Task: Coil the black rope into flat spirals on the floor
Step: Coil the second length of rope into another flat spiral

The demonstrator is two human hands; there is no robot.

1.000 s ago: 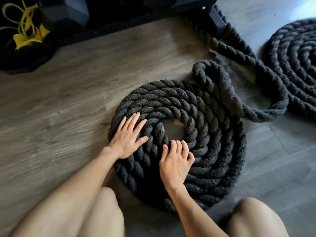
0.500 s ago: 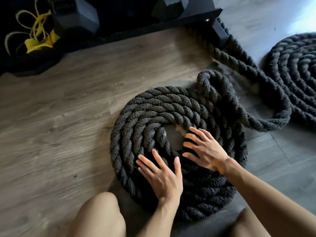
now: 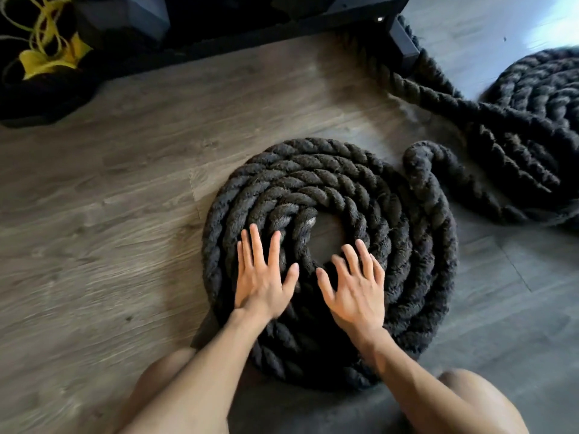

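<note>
- The rope [image 3: 329, 189] lies as a flat spiral on the floor [image 3: 94, 230] at frame centre, with a small gap left open at its middle.
- Left hand [image 3: 261, 278] and right hand [image 3: 354, 291] lie flat on the near turns, fingers spread, gripping nothing; likely pressing the turns level.
- A loose loop [image 3: 419, 170] trails right toward a second spiral [image 3: 542, 89], upper right.
- Count: two hands, two spirals.

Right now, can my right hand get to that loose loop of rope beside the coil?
Probably yes. The right hand lies open on the coil, and the loop lies just past the coil's far right edge with nothing between them.
</note>
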